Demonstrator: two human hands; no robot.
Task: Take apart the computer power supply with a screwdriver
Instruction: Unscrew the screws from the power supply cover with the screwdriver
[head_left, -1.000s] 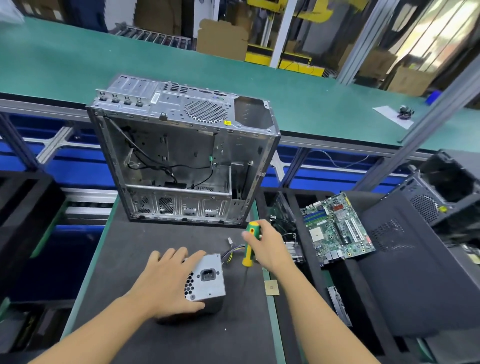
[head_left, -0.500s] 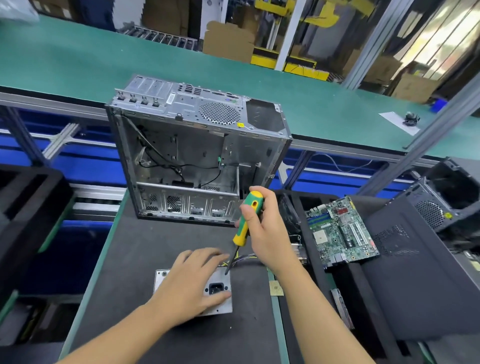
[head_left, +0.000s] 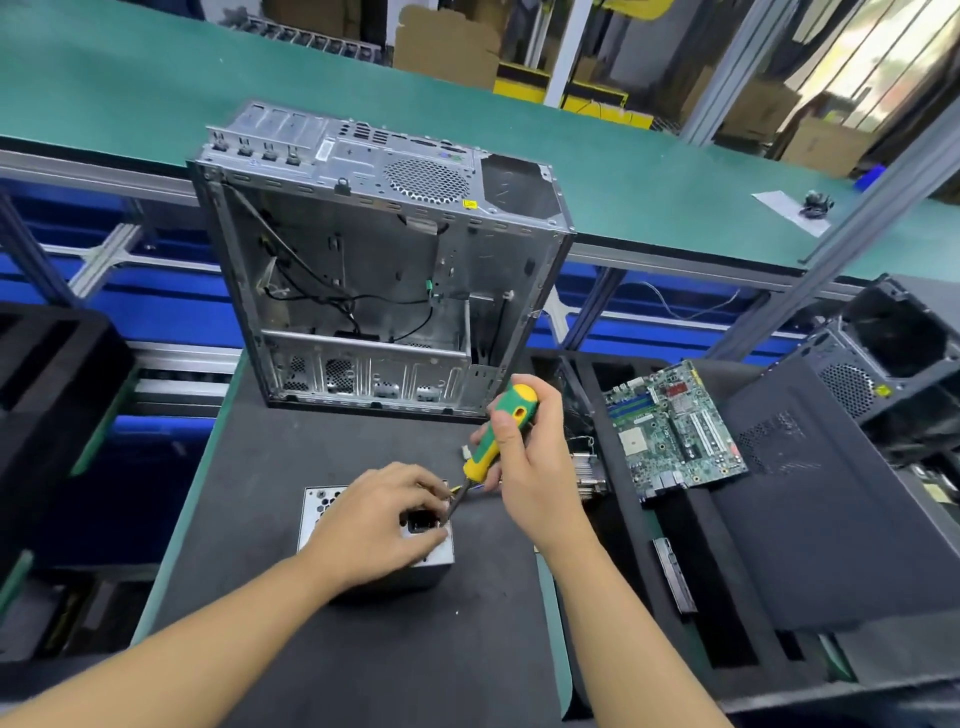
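Note:
The grey metal power supply (head_left: 322, 514) stands on the dark mat with its socket face up. My left hand (head_left: 379, 525) lies over that face, fingers curled around the top edge near the black socket. My right hand (head_left: 530, 467) grips the green and yellow screwdriver (head_left: 498, 431) by its handle. The shaft slants down to the left, and its tip meets the top face beside my left fingers. Coloured wires (head_left: 467, 488) leave the unit's far side.
An empty silver computer case (head_left: 384, 270) stands open behind the power supply. A green motherboard (head_left: 675, 431) and a heatsink (head_left: 589, 473) lie to the right on black foam trays. A dark side panel (head_left: 831, 509) leans further right. A green conveyor (head_left: 156, 88) runs behind.
The power supply went from tilted to standing with its socket face up. My right hand lifted the screwdriver and brought its tip down onto that face. My left hand shifted onto the top.

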